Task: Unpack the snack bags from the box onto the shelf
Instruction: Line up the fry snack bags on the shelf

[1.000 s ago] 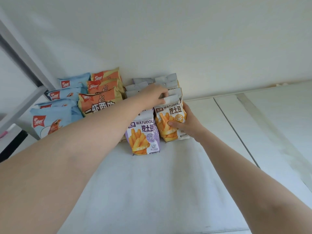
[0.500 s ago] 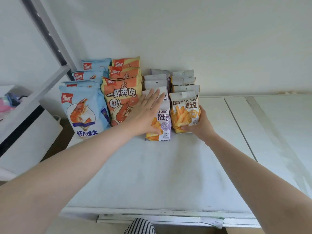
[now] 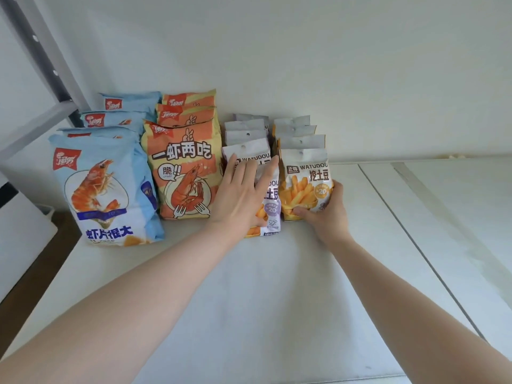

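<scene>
I see the white shelf wide and bare in front of the rows and off to the right; the wall closes the back, a grey upright post the left. Four rows stand against the wall: blue shrimp-chip bags, orange bags reading 一虾两吃, then two rows marked WATUDOU 挖土豆. My left hand lies flat, fingers straight, against the purple front bag. My right hand grasps the orange front bag at its lower right corner.
</scene>
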Motion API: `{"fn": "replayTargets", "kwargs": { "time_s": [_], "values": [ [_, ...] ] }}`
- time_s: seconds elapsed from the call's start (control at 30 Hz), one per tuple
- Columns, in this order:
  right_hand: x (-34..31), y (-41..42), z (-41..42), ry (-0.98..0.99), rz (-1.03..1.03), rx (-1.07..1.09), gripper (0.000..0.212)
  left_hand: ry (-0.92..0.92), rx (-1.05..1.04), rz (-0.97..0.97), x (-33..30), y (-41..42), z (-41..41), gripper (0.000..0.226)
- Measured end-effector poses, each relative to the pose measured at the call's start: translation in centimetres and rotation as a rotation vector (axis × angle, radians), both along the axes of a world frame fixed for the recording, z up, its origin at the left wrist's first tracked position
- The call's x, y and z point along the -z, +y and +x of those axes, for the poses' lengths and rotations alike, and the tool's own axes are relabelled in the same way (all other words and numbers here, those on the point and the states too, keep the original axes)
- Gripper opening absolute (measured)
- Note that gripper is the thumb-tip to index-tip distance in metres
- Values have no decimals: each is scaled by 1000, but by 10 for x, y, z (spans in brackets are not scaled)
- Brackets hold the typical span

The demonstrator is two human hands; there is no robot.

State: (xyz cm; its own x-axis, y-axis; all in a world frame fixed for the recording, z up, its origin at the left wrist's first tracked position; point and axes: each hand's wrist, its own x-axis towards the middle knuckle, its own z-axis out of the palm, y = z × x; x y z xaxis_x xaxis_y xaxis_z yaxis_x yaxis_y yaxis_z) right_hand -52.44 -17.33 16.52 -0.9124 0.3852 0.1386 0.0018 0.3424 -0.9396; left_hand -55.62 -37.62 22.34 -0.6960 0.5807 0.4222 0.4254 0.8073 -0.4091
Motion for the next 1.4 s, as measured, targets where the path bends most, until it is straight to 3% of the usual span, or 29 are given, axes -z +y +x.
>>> {"fn": "replayTargets", "kwargs": {
  "time_s": [0.27,0.47,0.6,0.77,1.1,1.4],
  "values": [
    [-6,15,2,-24,60,-132,107,35,13,7,6,-16,-4,142],
    [-2,6,6,-49,94,-45,70,-14,-4,-77,2,-22,-4,141],
    [5,3,5,-43,47,-65,71,-7,-10,-90,3,-24,-5,141],
    [0,6,6,47,-41,-107,87,49,86,-88,9,-30,0,134],
    [1,7,4,6,14,-86,60,72,74,-89,22,-29,1,128],
    [2,-2,7,-1,29,-53,51,49,101,-32,24,-28,0,120]
  ]
}}
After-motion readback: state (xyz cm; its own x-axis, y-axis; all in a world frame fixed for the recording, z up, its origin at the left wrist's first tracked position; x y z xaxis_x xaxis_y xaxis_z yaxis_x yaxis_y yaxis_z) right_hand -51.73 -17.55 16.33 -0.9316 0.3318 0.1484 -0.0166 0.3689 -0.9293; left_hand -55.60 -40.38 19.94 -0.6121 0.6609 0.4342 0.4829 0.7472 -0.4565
